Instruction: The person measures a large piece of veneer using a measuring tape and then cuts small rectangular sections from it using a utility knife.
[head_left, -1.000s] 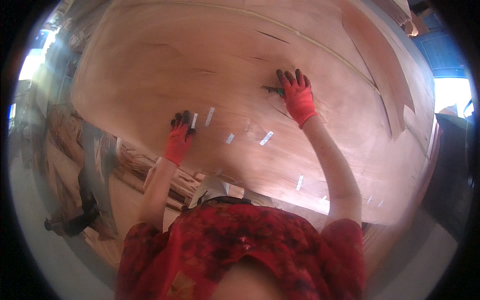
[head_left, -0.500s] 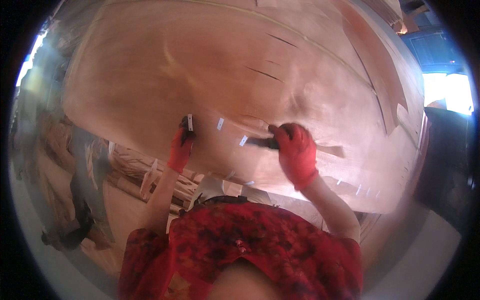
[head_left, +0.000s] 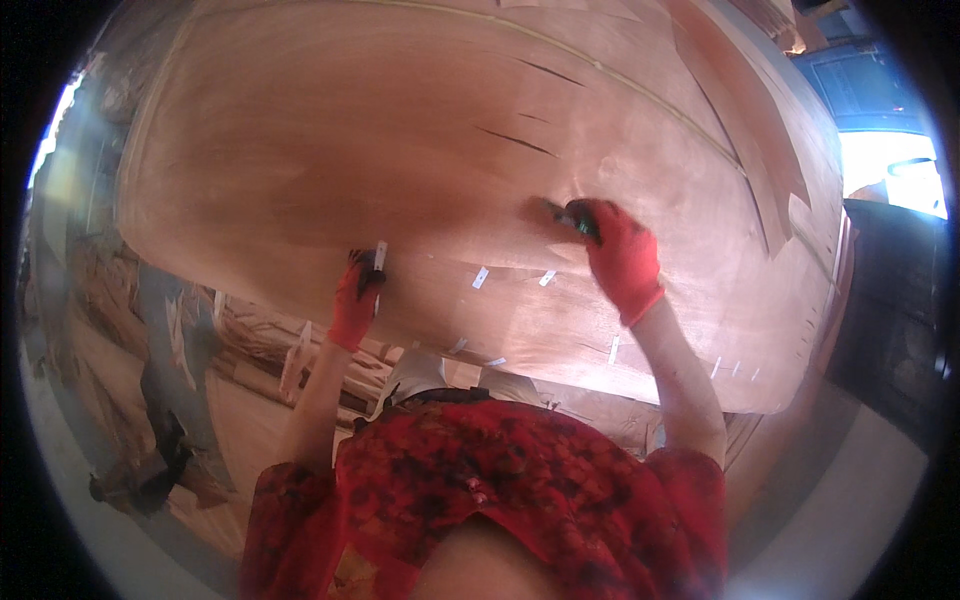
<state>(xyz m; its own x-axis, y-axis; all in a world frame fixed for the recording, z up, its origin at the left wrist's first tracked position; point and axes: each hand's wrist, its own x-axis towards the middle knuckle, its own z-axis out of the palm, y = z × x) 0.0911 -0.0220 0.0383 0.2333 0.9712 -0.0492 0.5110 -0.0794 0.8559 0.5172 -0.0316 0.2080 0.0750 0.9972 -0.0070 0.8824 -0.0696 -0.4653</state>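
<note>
A large reddish wooden veneer sheet [head_left: 300, 150] lies before me, with dark slits in its upper part and short white perforated tape strips [head_left: 480, 277] along its lower part. My left hand [head_left: 355, 300], in a red glove with dark fingertips, is closed on a white strip [head_left: 381, 257] near the sheet's lower left. My right hand [head_left: 620, 258], also red-gloved, is closed on a dark and green hand tool [head_left: 577, 218] whose blurred blade points left over the middle of the sheet. Several more strips sit between and to the right of my hands.
A long loose veneer piece [head_left: 735, 130] and a pale band run along the sheet's upper right. Scrap wood and veneer offcuts [head_left: 250, 390] lie at the lower left, under the sheet's edge. A dark panel [head_left: 880, 310] stands at the right, below a bright opening.
My right hand with the tool first swept down and left, then moved back up and slightly right. My left hand is slightly lower, its fingers closed on a strip.
</note>
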